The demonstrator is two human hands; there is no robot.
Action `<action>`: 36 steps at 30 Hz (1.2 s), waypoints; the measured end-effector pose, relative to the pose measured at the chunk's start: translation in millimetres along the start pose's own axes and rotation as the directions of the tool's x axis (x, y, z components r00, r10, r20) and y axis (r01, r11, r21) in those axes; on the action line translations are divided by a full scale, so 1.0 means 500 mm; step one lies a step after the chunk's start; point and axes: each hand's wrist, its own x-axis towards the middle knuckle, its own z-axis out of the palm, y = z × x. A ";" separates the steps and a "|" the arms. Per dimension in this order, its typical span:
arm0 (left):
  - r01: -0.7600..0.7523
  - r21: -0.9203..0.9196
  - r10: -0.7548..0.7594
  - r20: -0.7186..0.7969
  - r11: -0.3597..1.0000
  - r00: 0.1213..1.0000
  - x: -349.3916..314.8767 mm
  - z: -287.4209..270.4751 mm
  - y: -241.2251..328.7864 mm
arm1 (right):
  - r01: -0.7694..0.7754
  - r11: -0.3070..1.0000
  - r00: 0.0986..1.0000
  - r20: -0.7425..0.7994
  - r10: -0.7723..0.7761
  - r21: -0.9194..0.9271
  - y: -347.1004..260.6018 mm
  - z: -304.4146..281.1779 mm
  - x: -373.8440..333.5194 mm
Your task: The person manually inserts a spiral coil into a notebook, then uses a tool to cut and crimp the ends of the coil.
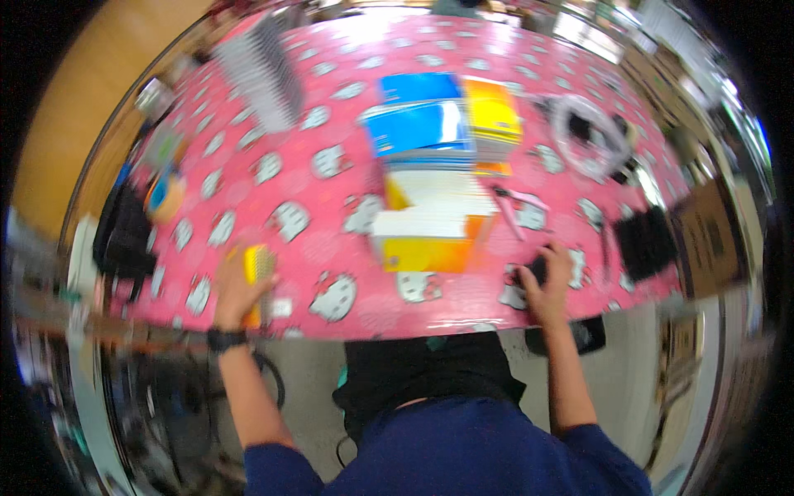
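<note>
Two hands at work over one table, entries running largest to smallest.

Table (331, 178): pink patterned cloth with white cartoon faces, filling the upper half of the view.

Stack of books (434, 223): centre, white page edges with yellow and orange covers; beyond it at 12 o'clock a blue book (418, 116) and a yellow book (492, 107) lie side by side.

Coiled white cable (587, 132): at 2 o'clock, well apart from both hands.

Black flat object (645, 240): at 3 o'clock, near the table edge; kind unclear through blur.

Left hand (240, 289): at 8 o'clock, fingers curled around a yellow brush-like tool (258, 269) standing on the cloth. Judged light and stiff, with a plastic body; best taken round its middle, as the hand has it.

Right hand (546, 285): at 4 o'clock, fingers bent over a small black object (536, 269) on the cloth. Whether it grips or merely rests there cannot be told. Judged light, rigid, easily pinched by its sides.
</note>
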 end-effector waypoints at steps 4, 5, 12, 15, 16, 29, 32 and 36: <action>-0.443 0.019 0.399 -0.470 0.896 0.787 -0.027 -0.046 0.211 | 0.176 0.981 0.983 0.060 -0.171 -0.082 -0.048 0.072 -0.045; -0.580 0.051 0.559 -0.343 0.813 0.755 -0.015 0.012 0.293 | 0.260 0.963 0.962 -0.070 -0.264 -0.069 -0.020 0.069 -0.084; -0.450 -0.560 0.575 0.059 0.696 0.816 0.041 0.163 0.440 | 0.181 0.982 0.966 -0.197 -0.166 0.061 -0.050 0.081 -0.074; -0.595 -0.606 0.798 0.114 0.528 0.592 -0.095 0.136 0.580 | 0.108 0.993 0.993 -0.037 -0.110 -0.045 -0.049 0.098 -0.070; -0.617 -0.617 0.838 0.133 0.488 0.529 -0.113 0.144 0.605 | 0.149 0.986 0.985 -0.076 -0.155 -0.073 -0.060 0.079 -0.080; -0.688 -0.696 0.968 0.250 0.205 0.036 -0.195 0.182 0.722 | 0.197 0.929 0.934 -0.227 -0.275 -0.312 -0.045 0.100 -0.063; -0.689 -0.701 0.966 0.258 0.184 -0.005 -0.196 0.182 0.725 | 0.154 0.939 0.897 -0.355 -0.263 -0.306 -0.034 0.137 -0.064; -0.683 -0.707 0.963 0.269 0.183 -0.020 -0.193 0.175 0.716 | 0.155 0.937 0.881 -0.385 -0.274 -0.313 -0.037 0.136 -0.070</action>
